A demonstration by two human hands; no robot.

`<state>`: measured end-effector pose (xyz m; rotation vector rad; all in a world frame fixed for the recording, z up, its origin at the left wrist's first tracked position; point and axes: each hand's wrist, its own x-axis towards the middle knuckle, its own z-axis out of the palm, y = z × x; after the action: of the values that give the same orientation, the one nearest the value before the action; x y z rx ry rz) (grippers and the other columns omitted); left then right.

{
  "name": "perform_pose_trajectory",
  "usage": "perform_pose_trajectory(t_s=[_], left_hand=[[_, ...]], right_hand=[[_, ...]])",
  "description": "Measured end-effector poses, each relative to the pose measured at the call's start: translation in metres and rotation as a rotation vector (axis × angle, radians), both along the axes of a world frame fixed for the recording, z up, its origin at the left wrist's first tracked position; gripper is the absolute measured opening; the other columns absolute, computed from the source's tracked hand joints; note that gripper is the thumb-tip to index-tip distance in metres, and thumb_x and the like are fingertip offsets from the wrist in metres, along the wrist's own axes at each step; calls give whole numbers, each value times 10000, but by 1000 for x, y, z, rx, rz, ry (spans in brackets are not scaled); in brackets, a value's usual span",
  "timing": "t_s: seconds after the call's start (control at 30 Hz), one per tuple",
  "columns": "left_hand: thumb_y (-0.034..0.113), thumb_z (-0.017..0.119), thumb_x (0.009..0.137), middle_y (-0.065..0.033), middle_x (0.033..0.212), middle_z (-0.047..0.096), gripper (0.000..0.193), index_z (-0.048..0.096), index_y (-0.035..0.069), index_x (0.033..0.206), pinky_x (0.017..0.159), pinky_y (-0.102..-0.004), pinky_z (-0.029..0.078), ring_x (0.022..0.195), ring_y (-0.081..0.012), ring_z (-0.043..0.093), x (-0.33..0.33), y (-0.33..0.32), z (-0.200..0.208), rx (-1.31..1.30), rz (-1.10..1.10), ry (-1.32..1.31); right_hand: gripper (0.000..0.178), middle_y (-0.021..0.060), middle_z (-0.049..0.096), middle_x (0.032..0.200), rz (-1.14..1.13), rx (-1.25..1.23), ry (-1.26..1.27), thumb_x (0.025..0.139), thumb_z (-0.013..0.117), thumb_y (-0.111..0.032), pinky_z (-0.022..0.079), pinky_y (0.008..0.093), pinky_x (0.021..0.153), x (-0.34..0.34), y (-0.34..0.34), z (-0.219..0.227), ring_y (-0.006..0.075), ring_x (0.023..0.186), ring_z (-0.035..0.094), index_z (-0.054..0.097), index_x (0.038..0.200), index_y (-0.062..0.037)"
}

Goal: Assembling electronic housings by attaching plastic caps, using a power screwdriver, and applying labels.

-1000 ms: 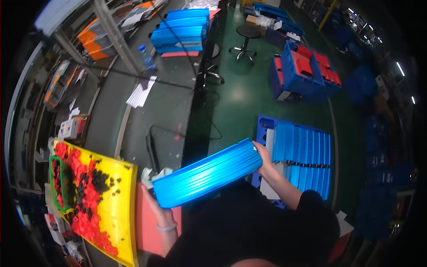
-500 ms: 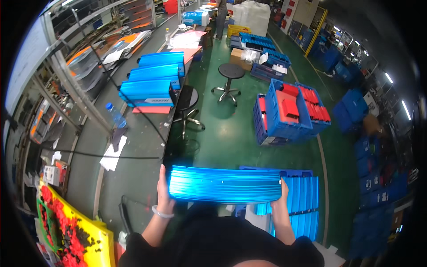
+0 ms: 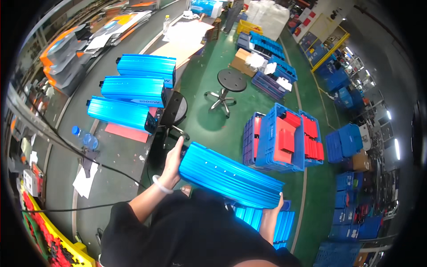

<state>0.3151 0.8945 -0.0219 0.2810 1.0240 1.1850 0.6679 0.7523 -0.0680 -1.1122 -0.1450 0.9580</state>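
Observation:
Between my two hands is a long blue power inverter [image 3: 229, 175] with a ribbed metal case and a row of small holes. It tilts, its left end farther from me and its right end nearer. My left hand [image 3: 171, 162] grips the left end, thumb pointing up; a pale bracelet circles that wrist. At the lower right end, my right hand [image 3: 275, 207] holds on, its fingers partly hidden by the case. Several similar blue ribbed cases [image 3: 282, 227] lie below my right forearm. On the bench to the left stand three more blue inverters [image 3: 118, 113], side by side.
A dark bench [image 3: 120, 155] runs along the left, with a water bottle [image 3: 85, 138] and a loose black cable [image 3: 102, 164]. Two black stools [image 3: 232, 80] stand beside it. Blue crates [image 3: 278, 165] with red parts sit ahead right. A yellow tray [image 3: 58, 236] is at lower left.
The inverter has gone from nearly level to tilted, its right end lower. My view has turned, and the bench inverters now appear farther left and slanted. Both hands keep their hold.

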Motion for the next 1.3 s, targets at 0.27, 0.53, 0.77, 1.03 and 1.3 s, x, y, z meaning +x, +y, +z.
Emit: perform_pose_trajectory(t_s=[0.27,0.53,0.77,1.03,1.3], left_hand=[[490,532,868,22,689,538,424,607,73,871,578,-239,389,610,-67,472,29,148,24,74,25,-11],[541,522,850,-20,735,543,448,568,100,909,648,-284,471,647,-113,523,19,296,85,156,291,-70],[660,512,773,-95,910,645,648,604,49,970,808,-373,494,823,-199,626,-68,418,119,365,201,153],[665,562,734,-142,874,633,668,583,48,987,766,-397,520,769,-255,617,-184,526,92,189,292,-11],[682,533,747,-107,837,633,668,579,30,879,765,-373,505,754,-209,604,-285,566,12,168,383,221]], right_hand=[[382,130,606,1098,87,37,15,926,413,-326,481,439,852,32,179,12,285,982,591,556,1135,-40],[452,152,509,1250,330,289,26,941,332,-342,388,485,966,21,393,49,333,1125,496,472,1244,-37],[443,155,532,1207,287,335,49,925,368,-340,418,481,939,-58,540,64,329,1087,522,478,1217,-25],[370,100,574,1068,301,247,143,876,515,-348,500,401,814,-185,648,28,251,949,590,519,1103,-56],[329,34,516,891,341,16,23,910,478,-378,479,339,731,-287,690,-16,171,846,560,501,985,-59]])
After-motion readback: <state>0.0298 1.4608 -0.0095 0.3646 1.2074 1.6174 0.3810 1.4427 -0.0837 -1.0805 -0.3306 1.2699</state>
